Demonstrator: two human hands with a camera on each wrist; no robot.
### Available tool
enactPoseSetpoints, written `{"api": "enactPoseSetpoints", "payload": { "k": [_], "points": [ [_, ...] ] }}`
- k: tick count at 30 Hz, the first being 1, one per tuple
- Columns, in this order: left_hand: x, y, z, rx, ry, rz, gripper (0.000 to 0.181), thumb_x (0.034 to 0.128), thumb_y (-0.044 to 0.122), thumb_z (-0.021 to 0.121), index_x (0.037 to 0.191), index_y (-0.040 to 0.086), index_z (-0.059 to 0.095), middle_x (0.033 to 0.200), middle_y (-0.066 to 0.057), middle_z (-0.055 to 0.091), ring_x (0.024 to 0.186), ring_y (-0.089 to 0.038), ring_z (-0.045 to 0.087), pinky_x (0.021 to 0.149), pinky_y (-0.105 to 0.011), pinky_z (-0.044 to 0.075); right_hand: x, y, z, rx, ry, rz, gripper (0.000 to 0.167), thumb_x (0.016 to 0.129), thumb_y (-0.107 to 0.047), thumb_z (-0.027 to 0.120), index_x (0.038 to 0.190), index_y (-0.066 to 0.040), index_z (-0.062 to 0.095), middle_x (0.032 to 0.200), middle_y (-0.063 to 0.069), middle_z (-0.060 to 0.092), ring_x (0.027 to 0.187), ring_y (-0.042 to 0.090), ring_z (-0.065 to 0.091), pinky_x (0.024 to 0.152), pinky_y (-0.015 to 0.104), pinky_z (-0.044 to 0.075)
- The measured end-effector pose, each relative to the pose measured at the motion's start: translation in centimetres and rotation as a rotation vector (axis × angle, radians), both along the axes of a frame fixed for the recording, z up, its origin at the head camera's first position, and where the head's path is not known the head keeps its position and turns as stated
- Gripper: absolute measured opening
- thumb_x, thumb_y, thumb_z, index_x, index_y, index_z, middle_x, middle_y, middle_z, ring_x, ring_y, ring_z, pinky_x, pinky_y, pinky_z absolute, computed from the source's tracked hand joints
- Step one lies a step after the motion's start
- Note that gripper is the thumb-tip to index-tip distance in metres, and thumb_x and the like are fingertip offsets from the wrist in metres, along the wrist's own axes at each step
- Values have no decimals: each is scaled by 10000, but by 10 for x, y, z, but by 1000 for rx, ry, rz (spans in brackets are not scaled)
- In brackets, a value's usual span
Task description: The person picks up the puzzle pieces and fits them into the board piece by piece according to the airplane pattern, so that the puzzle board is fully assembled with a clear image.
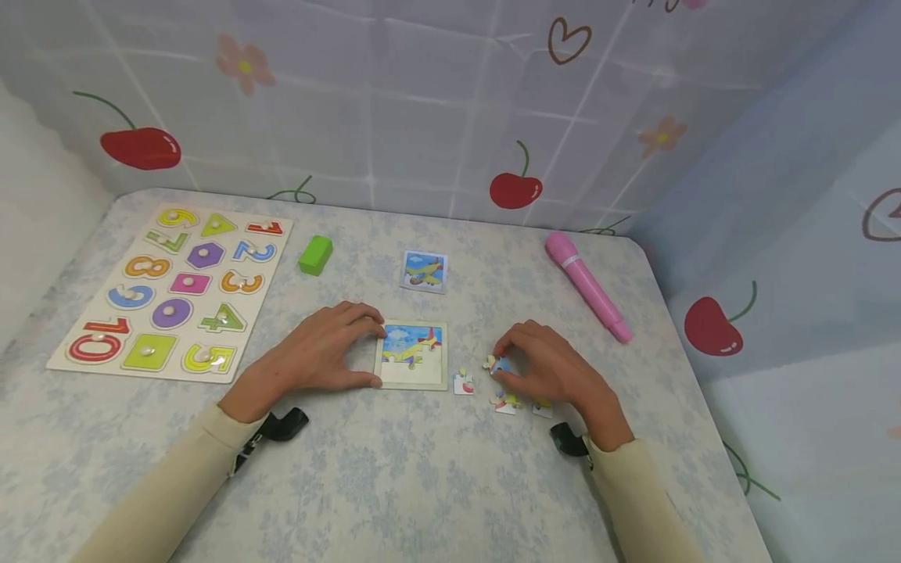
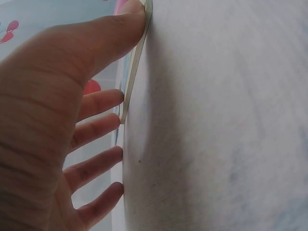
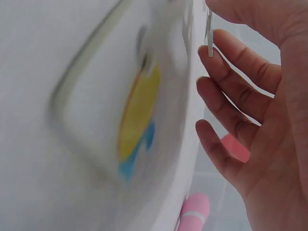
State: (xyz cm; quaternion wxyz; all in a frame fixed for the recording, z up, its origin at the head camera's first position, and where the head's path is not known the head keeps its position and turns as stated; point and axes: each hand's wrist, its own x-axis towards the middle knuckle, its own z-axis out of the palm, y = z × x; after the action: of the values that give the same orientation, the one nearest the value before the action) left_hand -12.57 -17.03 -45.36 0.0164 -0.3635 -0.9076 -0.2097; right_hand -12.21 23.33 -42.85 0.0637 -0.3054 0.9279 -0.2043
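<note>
A small puzzle board [image 1: 431,377] lies on the table, its upper part filled with pieces of a yellow airplane picture and its lower part bare. My left hand [image 1: 324,352] touches the board's left edge with thumb and fingertips. In the left wrist view the fingers [image 2: 98,159] look fairly straight. Right of the board, my right hand [image 1: 549,363] pinches a puzzle piece [image 1: 490,363] between thumb and fingers; in the right wrist view that piece [image 3: 210,36] shows edge-on. Loose pieces lie near this hand: one [image 1: 463,383] beside the board, another [image 1: 505,403] below the hand, and one [image 1: 542,409] partly hidden.
A picture card [image 1: 425,271] of the airplane lies behind the board. A green block [image 1: 315,256] and a number-and-shape peg board [image 1: 176,332] are on the left. Back right lies a pink toy microphone [image 1: 587,285]. A printed curtain [image 1: 422,102] hangs along the table's back.
</note>
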Motion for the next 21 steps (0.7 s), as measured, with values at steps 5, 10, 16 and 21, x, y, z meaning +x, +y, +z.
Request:
{"api": "enactPoseSetpoints", "payload": {
  "k": [5, 10, 16, 21],
  "points": [
    [0, 1, 0, 8, -5, 0, 702, 789, 602, 919, 1293, 154, 725, 1412, -28, 616, 1245, -262, 589, 963, -490, 514, -5, -16, 0, -2, 32, 28, 276, 904, -326, 858, 1129, -193, 770, 1070, -91, 707, 1030, 130, 623, 943, 409, 538],
    [1, 1, 0, 15, -8, 0, 694, 800, 600, 913, 1296, 152, 724, 1413, -24, 616, 1264, -267, 586, 986, -502, 511, -8, -33, 1, 10, 61, 67, 269, 918, -336, 842, 1138, -189, 794, 1059, -96, 719, 1025, 136, 626, 936, 406, 537],
    [1, 1, 0, 15, -8, -1, 696, 801, 598, 913, 1298, 149, 723, 1413, -19, 615, 1278, -267, 580, 999, -503, 509, -11, -51, 3, 21, 99, 99, 282, 919, -362, 857, 1137, -191, 805, 1064, -88, 715, 996, 137, 629, 903, 384, 537],
    [1, 1, 1, 16, -4, -1, 695, 800, 599, 914, 1295, 149, 724, 1408, -16, 618, 1282, -269, 580, 1000, -506, 508, -12, -63, 2, 17, 129, 127, 279, 918, -362, 871, 1131, -194, 807, 1074, -65, 705, 987, 151, 614, 885, 389, 526]
  ]
}}
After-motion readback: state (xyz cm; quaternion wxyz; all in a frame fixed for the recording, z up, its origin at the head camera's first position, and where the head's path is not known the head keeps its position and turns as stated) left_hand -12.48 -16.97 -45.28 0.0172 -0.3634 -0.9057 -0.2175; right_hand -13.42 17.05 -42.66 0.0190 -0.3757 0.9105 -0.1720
